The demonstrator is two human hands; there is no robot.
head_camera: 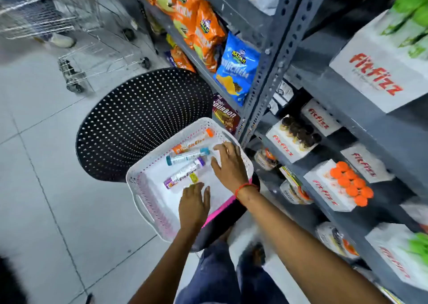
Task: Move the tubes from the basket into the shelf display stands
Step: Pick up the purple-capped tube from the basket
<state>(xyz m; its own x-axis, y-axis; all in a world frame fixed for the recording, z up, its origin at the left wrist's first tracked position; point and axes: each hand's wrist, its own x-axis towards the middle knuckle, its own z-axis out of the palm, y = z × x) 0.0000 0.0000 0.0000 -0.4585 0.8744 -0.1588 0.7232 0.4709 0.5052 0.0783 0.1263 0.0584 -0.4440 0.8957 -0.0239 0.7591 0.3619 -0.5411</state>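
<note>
- Head view, what carries things: a white perforated basket [148, 201] sits on a black perforated chair [139, 123] in a shop aisle, next to a grey metal shelf [308, 90].
- Head view, the tubes: four lie loose toward the far end of the basket. An orange-capped tube [193, 142] is nearest the far rim, then a teal-capped tube [186, 156], then a purple-capped tube [184, 173]. A yellow-capped tube [194, 178] shows only its cap, just past the left fingertips.
- Head view, left hand [193, 205]: it reaches into the near half of the basket, palm down, fingers extended and only slightly apart, tips at the yellow cap. It grips nothing that I can see; whether it touches the cap I cannot tell.
- Head view, right hand [230, 164]: it hovers over the basket's right side, fingers spread and slightly curled, tips beside the teal and purple caps, nothing held.
- Head view, the goal: white Fitfizz display stands line the shelf. One stand [324, 188] already holds orange-capped tubes, another stand [284, 146] holds dark-capped ones.
- Step in hand, as I judge it: the pick, with both hands closing on tubes.
- Next move, likely: close fingers round a tube, lift it clear of the rim, then carry it right to the stand matching its cap colour and seat it upright.
</note>
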